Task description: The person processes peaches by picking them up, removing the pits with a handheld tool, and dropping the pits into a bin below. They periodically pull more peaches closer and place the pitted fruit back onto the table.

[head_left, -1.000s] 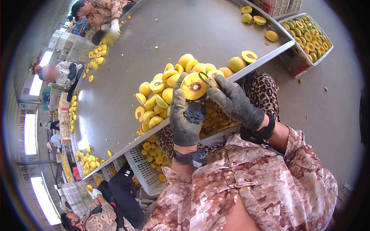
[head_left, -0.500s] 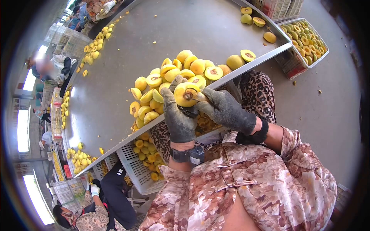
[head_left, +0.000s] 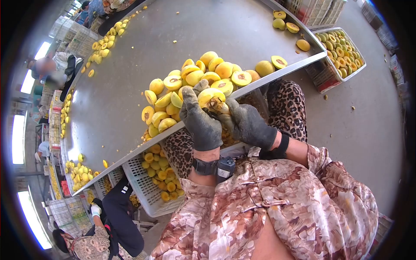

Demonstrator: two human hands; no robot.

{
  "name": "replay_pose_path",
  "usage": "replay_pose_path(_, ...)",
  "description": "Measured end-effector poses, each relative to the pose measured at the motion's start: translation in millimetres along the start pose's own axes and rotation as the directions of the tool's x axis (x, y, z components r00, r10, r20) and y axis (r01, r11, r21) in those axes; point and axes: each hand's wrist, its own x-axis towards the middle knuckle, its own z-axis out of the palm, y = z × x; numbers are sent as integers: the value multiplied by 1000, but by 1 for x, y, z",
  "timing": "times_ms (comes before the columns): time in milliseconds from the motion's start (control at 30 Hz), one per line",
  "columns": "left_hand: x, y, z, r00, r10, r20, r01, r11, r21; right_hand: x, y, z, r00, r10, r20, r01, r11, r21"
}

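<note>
My left hand [head_left: 201, 123], in a dark grey work glove, holds a yellow peach half [head_left: 211, 96] with its cut face up, over the edge of the metal table [head_left: 143, 78]. The gloved fingers of my right hand [head_left: 251, 125] are closed around a small pitting tool [head_left: 222, 108]. A thin curved metal loop at the tool's end meets the middle of the peach half, at the pit. Just beyond my hands lies a heap of peach halves [head_left: 172, 81], several with the pit still inside.
Under the table edge stands a white crate [head_left: 149, 197] of pitted halves. Another full crate [head_left: 344, 78] is on the floor at the right. More peach halves [head_left: 102, 47] line the table's far left side. Co-workers sit along the left, one with a white glove [head_left: 95, 210].
My right hand has turned the tool's loop lower into the peach half, and the pit area looks more torn up. The whole view has shifted slightly.
</note>
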Motion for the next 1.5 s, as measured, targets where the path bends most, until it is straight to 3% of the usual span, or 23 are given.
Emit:
replay_pose_path(167, -2, -5, 9, 1000, 4, -10, -4, 999, 34, -7, 23, 5, 999, 25, 32, -25, 1000, 7)
replay_pose_path(267, 7, -3, -2, 987, 3, 159, -32, 983, 179, -5, 32, 1, 997, -54, 60, 45, 987, 153)
replay_pose_path(367, 13, 20, -6, 961, -59, 270, 45, 997, 60, 4, -4, -9, 989, -146, -4, 142, 950, 278)
replay_pose_path(400, 5, 24, 1, 969, -3, 248, 6, 1000, -10, 4, -20, -21, 994, -49, 100, 20, 962, 273)
replay_pose_path(433, -1, 19, 7, 986, 23, 165, -8, 995, -96, 2, -20, -18, 996, -60, 72, 39, 964, 264)
replay_pose_path(533, -8, 12, 7, 992, -16, 122, 14, 1000, 13, -9, -9, -5, 996, -86, -7, 86, 971, 222)
replay_pose_path(667, -1, 4, 4, 966, -34, 257, 42, 999, -25, -23, 5, 6, 1000, -24, 19, 18, 965, 263)
replay_pose_path(733, -4, 5, 8, 968, 68, 243, -95, 990, 101, -26, 13, 8, 998, 39, 54, -51, 966, 255)
replay_pose_path(767, -5, 2, 10, 960, 138, 242, -183, 967, 178, -26, 17, 9, 999, -16, 42, 5, 972, 236)
replay_pose_path(833, -11, 8, 13, 948, 129, 289, -168, 979, 113, -29, 6, 0, 996, -71, 51, 51, 944, 327)
replay_pose_path(933, -22, 13, 8, 953, -3, 303, -25, 996, 88, -39, 0, -6, 942, 76, 326, -294, 656, 695)
replay_pose_path(1000, -19, 12, 3, 874, 228, 429, -333, 924, 186, -41, 7, -11, 869, 48, 493, -457, 460, 761)
replay_pose_path(1033, -22, 11, 0, 810, 317, 494, -470, 854, 222, -44, 5, -6, 896, 34, 443, -388, 547, 742)
replay_pose_path(1067, -25, 12, -2, 796, 330, 507, -488, 845, 217, -46, 0, -2, 920, 21, 392, -317, 629, 710)
replay_pose_path(1100, -28, 19, -5, 861, 198, 468, -319, 928, 194, -47, -6, 2, 941, 8, 339, -246, 704, 666)
replay_pose_path(1133, -28, 30, -10, 899, 62, 434, -144, 977, 160, -39, -6, 11, 960, -139, 241, -43, 784, 620)
replay_pose_path(1167, -29, 40, -17, 912, -81, 403, 36, 992, 120, -36, -12, 9, 939, -190, 288, 9, 847, 531)
replay_pose_path(1200, -33, 46, -24, 938, -59, 341, 20, 993, 116, -32, -19, 6, 912, -241, 332, 75, 894, 442)
replay_pose_path(1233, -44, 58, -28, 977, -79, 196, 64, 995, 83, -30, -27, 14, 888, -308, 340, 99, 853, 513)
replay_pose_path(1300, -41, 71, -69, 988, 43, 150, -39, 999, -31, -32, -41, 10, 854, -377, 359, 291, 918, 270)
replay_pose_path(1367, -34, 100, -140, 990, 136, -46, -132, 988, 83, -32, -28, 6, 898, -330, 290, 230, 915, 330)
replay_pose_path(1433, -10, 118, -205, 912, 343, -224, -132, 764, 632, -39, 28, 9, 897, -215, 386, 265, 961, -80)
replay_pose_path(1500, 42, 132, -270, 899, 434, 59, -211, 311, 927, -59, 52, 3, 885, -51, 462, 183, 952, -246)
